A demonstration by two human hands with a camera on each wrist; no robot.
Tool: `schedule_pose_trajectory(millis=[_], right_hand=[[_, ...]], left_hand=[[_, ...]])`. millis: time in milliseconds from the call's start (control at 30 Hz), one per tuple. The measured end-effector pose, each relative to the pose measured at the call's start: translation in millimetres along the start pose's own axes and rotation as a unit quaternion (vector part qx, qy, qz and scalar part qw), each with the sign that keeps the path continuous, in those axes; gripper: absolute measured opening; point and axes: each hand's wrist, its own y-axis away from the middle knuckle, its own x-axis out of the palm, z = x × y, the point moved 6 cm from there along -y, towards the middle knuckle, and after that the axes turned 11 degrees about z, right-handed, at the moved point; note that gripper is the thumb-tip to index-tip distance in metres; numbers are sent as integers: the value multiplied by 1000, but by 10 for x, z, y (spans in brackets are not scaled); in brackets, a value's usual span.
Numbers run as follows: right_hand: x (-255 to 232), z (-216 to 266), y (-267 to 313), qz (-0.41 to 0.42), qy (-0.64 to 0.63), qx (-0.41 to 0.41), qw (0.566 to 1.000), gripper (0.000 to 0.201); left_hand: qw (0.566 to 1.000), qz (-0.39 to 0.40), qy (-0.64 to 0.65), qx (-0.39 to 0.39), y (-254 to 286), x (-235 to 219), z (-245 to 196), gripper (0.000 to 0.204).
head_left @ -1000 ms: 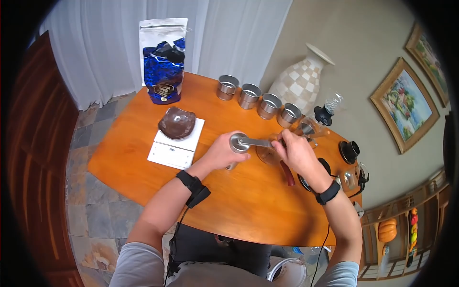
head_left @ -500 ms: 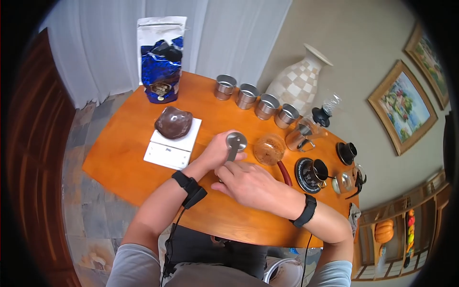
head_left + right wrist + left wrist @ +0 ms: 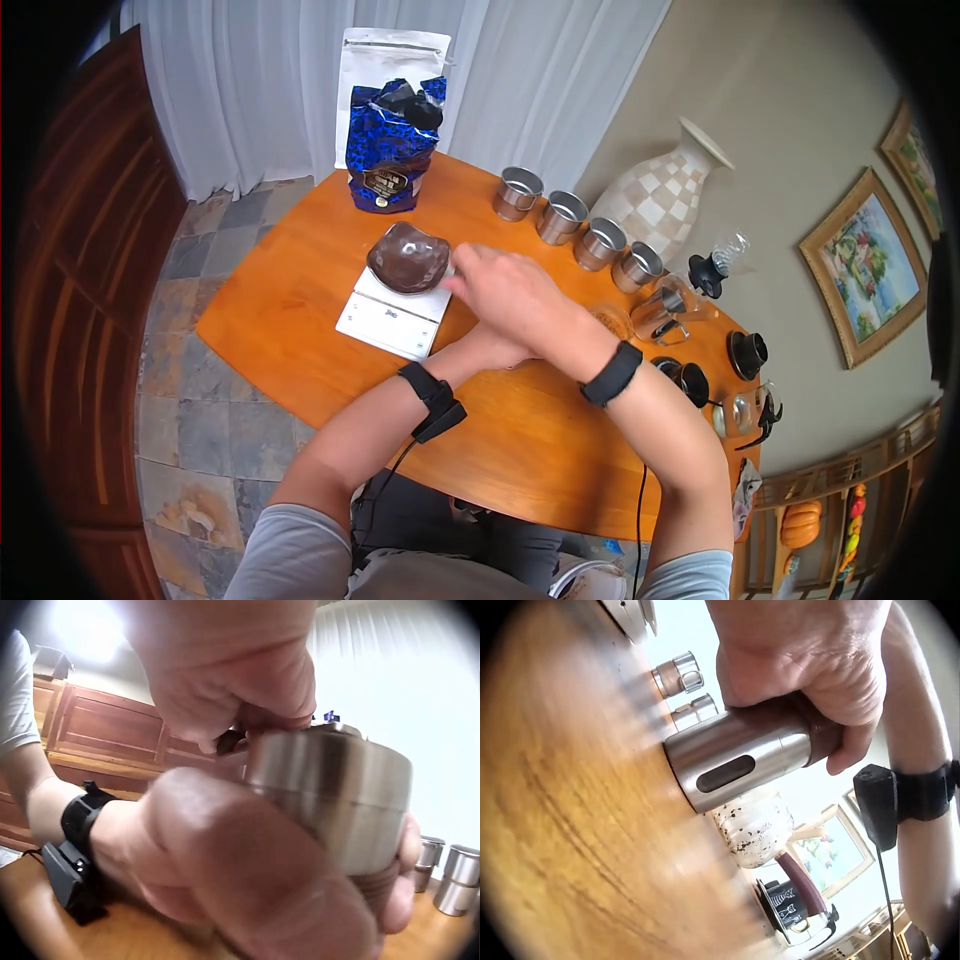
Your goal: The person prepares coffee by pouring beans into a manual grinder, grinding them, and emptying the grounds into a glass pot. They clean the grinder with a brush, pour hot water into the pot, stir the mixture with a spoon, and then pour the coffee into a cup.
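My left hand (image 3: 498,350) wraps around the brown-banded body of a steel hand coffee grinder (image 3: 769,754). In the left wrist view the grinder stands with its base at the table, a dark oval window in its side. Over its steel top (image 3: 330,780), my right hand (image 3: 515,292) curls its fingers around the crank's dark knob (image 3: 229,741), mostly covered by those fingers. The right hand and forearm hide the grinder in the head view. Just left of the hands, a brown wavy-rimmed bowl (image 3: 408,258) sits on a white scale (image 3: 390,325).
Behind the bowl stands a blue-and-white bag (image 3: 392,140). Several steel cups (image 3: 565,218) line the back edge before a checkered vase (image 3: 655,195). To the right are a glass pot with a red handle (image 3: 802,881), a clear pitcher (image 3: 660,312) and a dark cup (image 3: 690,380).
My right hand has swung the crank around, from the right of the grinder, across its near side, to its far left. The head view has shifted, moving the tabletop things rightward.
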Motion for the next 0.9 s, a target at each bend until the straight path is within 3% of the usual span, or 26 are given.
schedule_pose_trajectory(millis=[33, 67, 133, 267, 400, 467, 533, 667, 800, 833, 900], right_hand=[[-33, -80, -24, 5, -10, 10, 1000, 27], [-60, -157, -47, 4, -11, 13, 1000, 27], [-80, -408, -72, 11, -12, 71, 997, 29], [-178, -767, 88, 3, 6, 124, 992, 30], [-251, -1089, 401, 38, 32, 206, 977, 29], [-272, -1185, 640, 11, 13, 197, 980, 28], [-296, -1213, 880, 9, 15, 215, 977, 26], [-435, -961, 1379, 16, 27, 238, 971, 24], [-525, -490, 1738, 83, -51, 276, 956, 22], [-541, -326, 1785, 30, -10, 195, 980, 21], [-500, -46, 1825, 44, -23, 150, 987, 23]], left_hand=[[993, -75, -52, 74, 0, -51, -158, 43], [993, -72, -51, 74, -2, -74, -210, 43], [992, 21, 35, -121, -59, -65, -243, 36], [994, -34, -67, -81, -58, -98, -226, 34], [994, -47, -38, -90, -30, -117, -240, 35], [992, -38, -30, -119, -27, -121, -179, 36], [993, -42, -31, -102, -35, -117, -204, 36], [995, -47, -12, -89, -16, -115, -234, 37], [993, -45, 16, -109, -20, -105, -194, 36], [994, -47, 10, -98, -27, -104, -182, 35], [995, -44, 7, -88, -32, -91, -172, 35]])
